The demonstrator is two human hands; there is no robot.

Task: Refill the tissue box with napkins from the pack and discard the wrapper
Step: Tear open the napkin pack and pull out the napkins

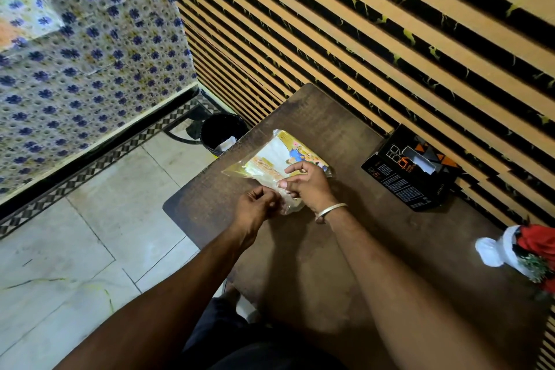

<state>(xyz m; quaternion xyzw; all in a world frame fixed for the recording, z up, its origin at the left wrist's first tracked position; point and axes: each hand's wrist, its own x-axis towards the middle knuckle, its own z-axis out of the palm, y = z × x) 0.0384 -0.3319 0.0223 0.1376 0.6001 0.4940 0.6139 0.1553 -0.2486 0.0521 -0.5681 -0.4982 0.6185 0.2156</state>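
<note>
A napkin pack (271, 156) in clear and yellow printed plastic lies on the dark wooden table (315, 249), near its left edge. My left hand (256, 203) pinches the near end of the wrapper. My right hand (306, 183), with a silver bangle on the wrist, grips the same end just beside it, fingers resting on the pack. A black tissue box (405, 173) with orange print lies to the right against the slatted wall, its top slot showing a bit of white.
A black waste bin (220, 132) with some white paper inside stands on the tiled floor past the table's far left corner. A red and white Santa hat with greenery (522, 252) sits at the table's right edge. Slatted wall runs along the right.
</note>
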